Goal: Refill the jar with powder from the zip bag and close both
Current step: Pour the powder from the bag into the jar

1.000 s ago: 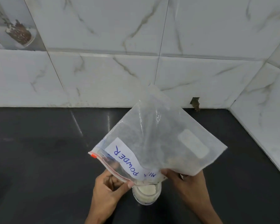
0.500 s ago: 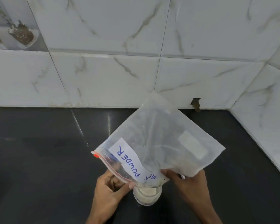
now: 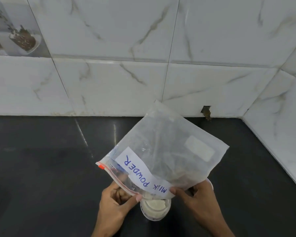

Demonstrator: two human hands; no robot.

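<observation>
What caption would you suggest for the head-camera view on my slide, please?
Left hand and right hand tip the zip bag, mouth down, over the open jar on a dark counter.

White paper label (image 3: 140,173) on the clear zip bag (image 3: 169,151) — handwritten in blue ink, seen upside down — reads "MILK POWDER".

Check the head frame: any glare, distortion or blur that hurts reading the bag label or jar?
Head view: wide-angle splay in the joints of the tiled wall; two glare streaks on the black counter left of the zip bag; its label is sharp, upside down to the camera; the jar is partly hidden under the bag mouth; light is even, shadows soft.
</observation>
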